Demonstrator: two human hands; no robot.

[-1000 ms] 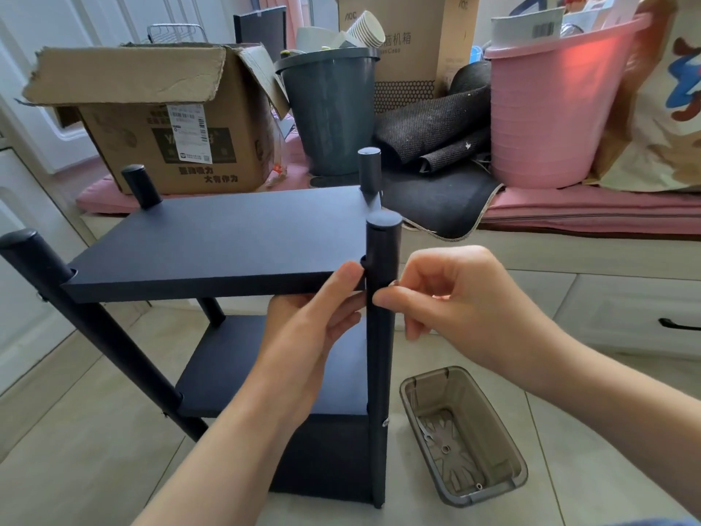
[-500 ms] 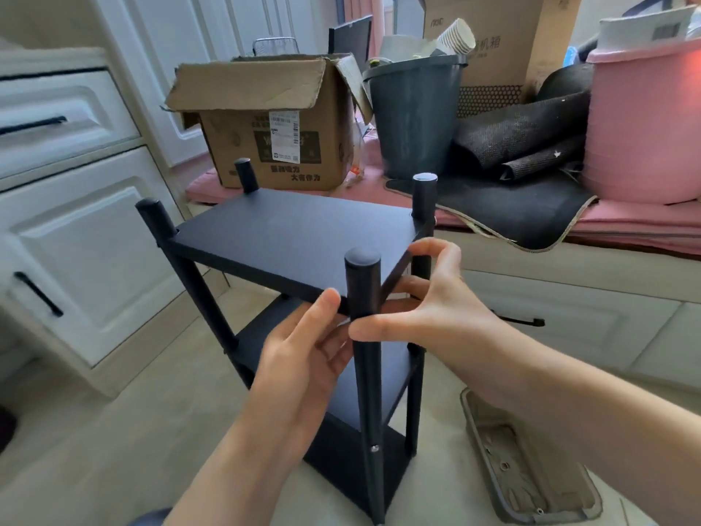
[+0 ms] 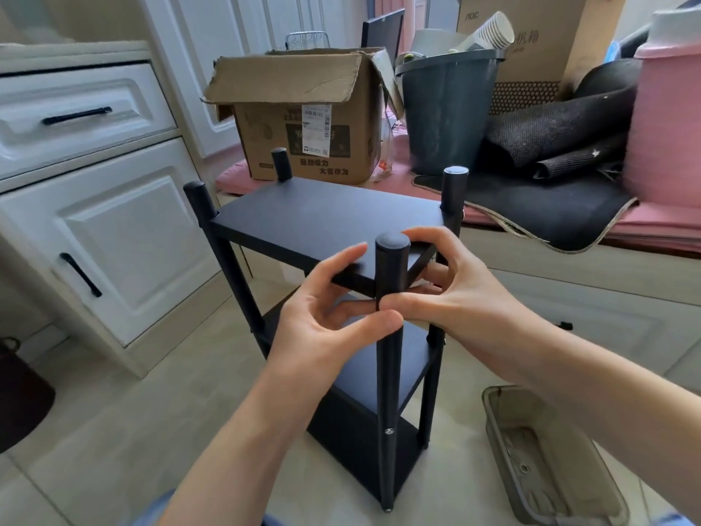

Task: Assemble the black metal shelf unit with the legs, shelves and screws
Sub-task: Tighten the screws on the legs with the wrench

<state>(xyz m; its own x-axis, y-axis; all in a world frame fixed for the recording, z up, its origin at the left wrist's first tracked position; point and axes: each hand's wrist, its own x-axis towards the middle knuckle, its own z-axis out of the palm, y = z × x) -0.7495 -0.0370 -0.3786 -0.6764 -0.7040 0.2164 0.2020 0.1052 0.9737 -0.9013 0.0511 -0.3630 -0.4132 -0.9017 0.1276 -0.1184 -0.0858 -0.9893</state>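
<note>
The black shelf unit stands upright on the floor with its top shelf (image 3: 322,218) level and several round legs at the corners. Two lower shelves show beneath. The near leg (image 3: 390,358) faces me, with a screw head (image 3: 388,431) low on it. My left hand (image 3: 326,320) curls round that leg from the left, thumb under the top shelf's corner and fingers against the shelf edge. My right hand (image 3: 451,286) wraps the same leg from the right, thumb pressed across its front. Whatever lies between my thumbs is hidden.
A grey plastic tray (image 3: 554,461) holding small hardware lies on the floor at the lower right. White cabinets (image 3: 102,237) stand to the left. Behind the unit, a bench carries a cardboard box (image 3: 303,119), a dark bucket (image 3: 447,108), black mats and a pink bin (image 3: 667,123).
The view has swung so the unit's near corner leg now faces me. Both hands have closed in on that leg just under the top shelf.
</note>
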